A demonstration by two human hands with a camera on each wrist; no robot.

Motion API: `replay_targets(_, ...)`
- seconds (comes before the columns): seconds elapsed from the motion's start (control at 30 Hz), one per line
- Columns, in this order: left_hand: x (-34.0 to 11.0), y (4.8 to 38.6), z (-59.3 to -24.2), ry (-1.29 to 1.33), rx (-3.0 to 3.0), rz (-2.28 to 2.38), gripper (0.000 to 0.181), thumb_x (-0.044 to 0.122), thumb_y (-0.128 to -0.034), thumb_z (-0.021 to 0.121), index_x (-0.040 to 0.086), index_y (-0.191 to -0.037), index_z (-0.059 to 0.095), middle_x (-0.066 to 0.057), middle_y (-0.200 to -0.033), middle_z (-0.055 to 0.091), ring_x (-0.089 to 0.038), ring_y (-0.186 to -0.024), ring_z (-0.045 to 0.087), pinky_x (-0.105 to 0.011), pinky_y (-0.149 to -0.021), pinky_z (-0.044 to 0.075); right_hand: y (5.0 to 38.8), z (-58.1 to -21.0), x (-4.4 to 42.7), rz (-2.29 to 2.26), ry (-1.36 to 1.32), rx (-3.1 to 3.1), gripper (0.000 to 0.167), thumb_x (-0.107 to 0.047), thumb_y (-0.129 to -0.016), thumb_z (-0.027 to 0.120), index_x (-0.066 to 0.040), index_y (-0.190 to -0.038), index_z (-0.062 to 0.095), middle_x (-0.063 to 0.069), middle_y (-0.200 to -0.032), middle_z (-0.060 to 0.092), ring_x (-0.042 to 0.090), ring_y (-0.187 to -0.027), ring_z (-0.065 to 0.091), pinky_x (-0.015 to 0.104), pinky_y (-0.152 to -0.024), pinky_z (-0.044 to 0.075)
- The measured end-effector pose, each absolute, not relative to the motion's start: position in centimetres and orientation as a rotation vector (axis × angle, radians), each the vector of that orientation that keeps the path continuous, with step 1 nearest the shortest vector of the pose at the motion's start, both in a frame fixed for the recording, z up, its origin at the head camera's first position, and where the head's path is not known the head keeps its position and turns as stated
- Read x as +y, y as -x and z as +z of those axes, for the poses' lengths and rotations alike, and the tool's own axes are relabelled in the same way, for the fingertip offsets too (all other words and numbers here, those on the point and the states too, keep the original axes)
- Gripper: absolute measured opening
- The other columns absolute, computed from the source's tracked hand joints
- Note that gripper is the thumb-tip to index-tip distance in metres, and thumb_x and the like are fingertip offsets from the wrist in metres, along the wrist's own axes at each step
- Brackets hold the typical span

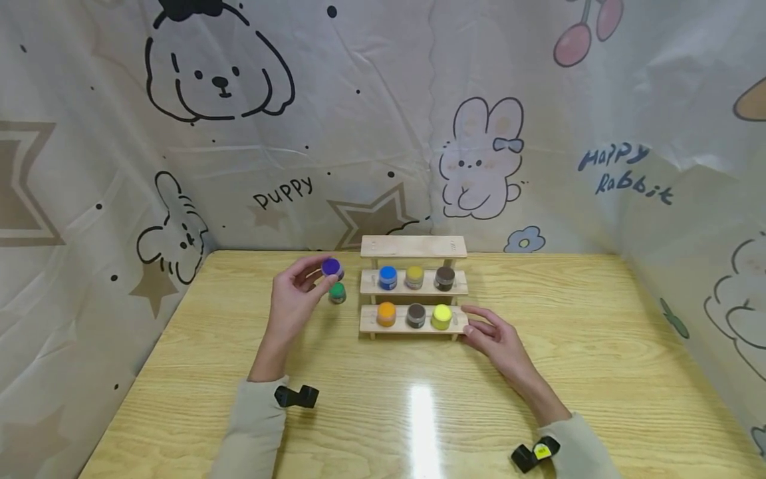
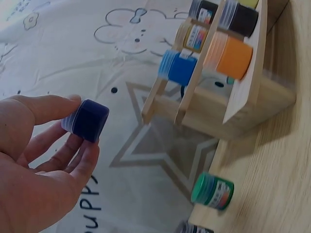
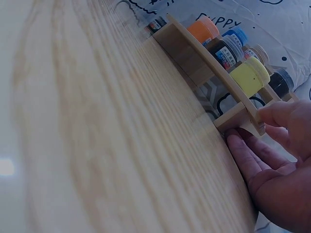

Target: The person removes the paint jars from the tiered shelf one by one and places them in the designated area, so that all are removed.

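Working over the surface (image 1: 353, 392), apparently filling the wooden rack (image 1: 413, 246) — showing six jars (image 1: 415, 277) seated; gripping its end with the right hand (image 1: 497, 338); pinching the purple jar (image 1: 332, 267), beside the rack, between the left hand's (image 1: 294, 294) fingers — leaving at least that and the green jar (image 1: 338, 293) unplaced.

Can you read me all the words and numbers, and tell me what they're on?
"PUPPY": on the patterned backdrop, by a star.
"HAPPY Rabbit": on the backdrop, right of the bunny drawing.
Jars: labels too small and blurred.
Yellow sticker near the right wrist: too small to read.
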State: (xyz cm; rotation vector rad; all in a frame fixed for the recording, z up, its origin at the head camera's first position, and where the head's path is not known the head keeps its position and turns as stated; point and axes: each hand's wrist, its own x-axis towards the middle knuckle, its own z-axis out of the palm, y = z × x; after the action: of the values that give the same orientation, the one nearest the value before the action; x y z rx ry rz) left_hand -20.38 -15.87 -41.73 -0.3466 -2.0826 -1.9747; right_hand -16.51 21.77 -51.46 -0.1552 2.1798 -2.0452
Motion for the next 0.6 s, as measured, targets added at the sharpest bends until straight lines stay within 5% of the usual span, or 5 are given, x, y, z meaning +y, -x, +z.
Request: replay_targets(0.6,-20.6,21.0,-44.0,0.043,-2.098,-1.965,0.039,-0.004,-0.0925,0.073,-0.007,-0.131,0.064,-0.021,-0.132,0.062,-0.021,-0.118,0.063,-0.021,-0.099,0.052,16.5,-51.6,21.8,-2.056,0.162,2.174,0.049,-0.016,-0.105,0.062,-0.005,-0.15,0.048,0.029,-0.138,0.058,0.011,-0.114,0.067,0.032,-0.097,0.055)
